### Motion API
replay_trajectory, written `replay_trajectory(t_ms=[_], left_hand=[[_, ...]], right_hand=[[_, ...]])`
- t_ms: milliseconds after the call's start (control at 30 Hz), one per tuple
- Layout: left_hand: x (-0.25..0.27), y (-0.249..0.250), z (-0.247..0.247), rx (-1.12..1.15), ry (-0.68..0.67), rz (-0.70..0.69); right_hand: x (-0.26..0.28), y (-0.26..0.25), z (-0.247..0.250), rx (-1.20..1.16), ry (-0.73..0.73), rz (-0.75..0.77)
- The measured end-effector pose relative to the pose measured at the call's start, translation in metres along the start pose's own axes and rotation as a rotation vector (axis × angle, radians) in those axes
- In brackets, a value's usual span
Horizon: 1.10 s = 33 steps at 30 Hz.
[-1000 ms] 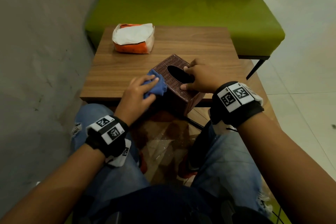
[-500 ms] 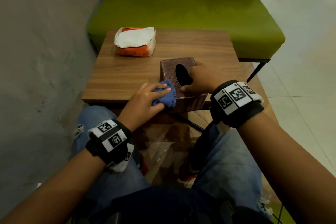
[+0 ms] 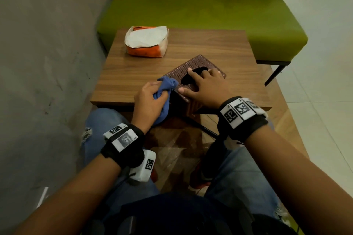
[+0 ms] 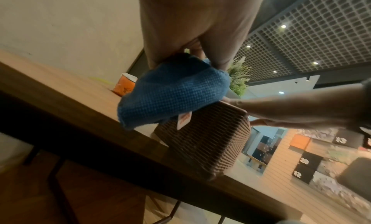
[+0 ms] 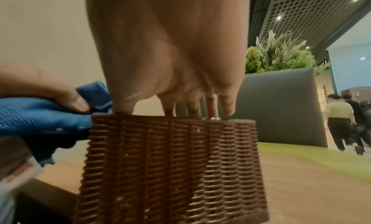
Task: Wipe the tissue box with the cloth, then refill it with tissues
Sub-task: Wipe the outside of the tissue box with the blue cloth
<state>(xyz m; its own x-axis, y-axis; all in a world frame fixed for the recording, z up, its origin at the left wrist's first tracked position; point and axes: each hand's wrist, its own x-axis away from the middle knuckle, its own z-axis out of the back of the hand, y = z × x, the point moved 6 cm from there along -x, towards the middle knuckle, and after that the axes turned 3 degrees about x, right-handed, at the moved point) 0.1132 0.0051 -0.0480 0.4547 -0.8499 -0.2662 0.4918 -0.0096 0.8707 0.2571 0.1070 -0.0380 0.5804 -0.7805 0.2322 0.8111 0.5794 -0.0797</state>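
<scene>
— Now, what is the tissue box (image 3: 198, 66) made of, and where does it sit?

— It is a brown, woven, wicker-look box with ribbed sides that flare toward the base and a dark oval slot in its top. It stands at the near edge of a wood-grain table (image 3: 191, 44), with its near corner at that edge. Its long axis runs diagonally, from near left to far right.

— And the hands?

— The right hand (image 3: 207, 87) lies on the box top with its fingers spread and fairly straight, pressing down; some fingertips (image 5: 227, 110) reach the slot's edge, and the thumb rests near the box's near corner. The left hand (image 3: 148, 101) has its fingers and thumb curled around a blue waffle-textured cloth (image 4: 174, 91), bunched and pressed against the box's left side and top edge. A small white and orange label (image 4: 183, 120) hangs from the cloth.

— What else is on the table?

— A soft pack of tissues (image 3: 147, 42), orange and white with a white sheet showing on top, lies at the far left corner, well apart from the box.

— And the room?

— A lime green padded bench (image 3: 200, 9) with a dark backrest stands beyond the table, a grey concrete wall (image 3: 47, 63) is at the left, and pale floor tiles lie at the right. The wrist views show a grid ceiling with small lights and green plants (image 5: 281, 56) behind the bench.
</scene>
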Motion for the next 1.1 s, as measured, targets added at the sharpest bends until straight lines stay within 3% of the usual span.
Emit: replay_trajectory(t_ms=[133,267,367,533,700,900,1100], left_hand=[[0.01,0.009,-0.012,-0.111,-0.133,-0.118],[-0.023,-0.009,0.003,-0.061,-0.024,0.043],[-0.021,-0.001,-0.003,-0.066,-0.035,0.046],[0.041,0.02,-0.019,-0.146,-0.19,-0.154],[-0.015,0.004,-0.004,-0.183,-0.077,0.012],[0.043,0.021,-0.023,-0.226,-0.275,-0.215],[-0.003,0.004,-0.015,-0.148,-0.159,-0.069]], right_hand=[[-0.003,0.001,0.003,-0.034,-0.035,-0.026],[-0.004,0.006,0.007,-0.013,-0.177,0.004],[-0.005,0.004,0.007,0.018,-0.192,-0.005],[-0.005,0.002,0.006,0.034,-0.18,-0.011],[-0.006,0.001,0.006,0.04,-0.184,-0.028],[-0.009,-0.003,0.004,0.026,-0.148,-0.035],[-0.007,-0.012,0.011,0.063,-0.104,-0.077]])
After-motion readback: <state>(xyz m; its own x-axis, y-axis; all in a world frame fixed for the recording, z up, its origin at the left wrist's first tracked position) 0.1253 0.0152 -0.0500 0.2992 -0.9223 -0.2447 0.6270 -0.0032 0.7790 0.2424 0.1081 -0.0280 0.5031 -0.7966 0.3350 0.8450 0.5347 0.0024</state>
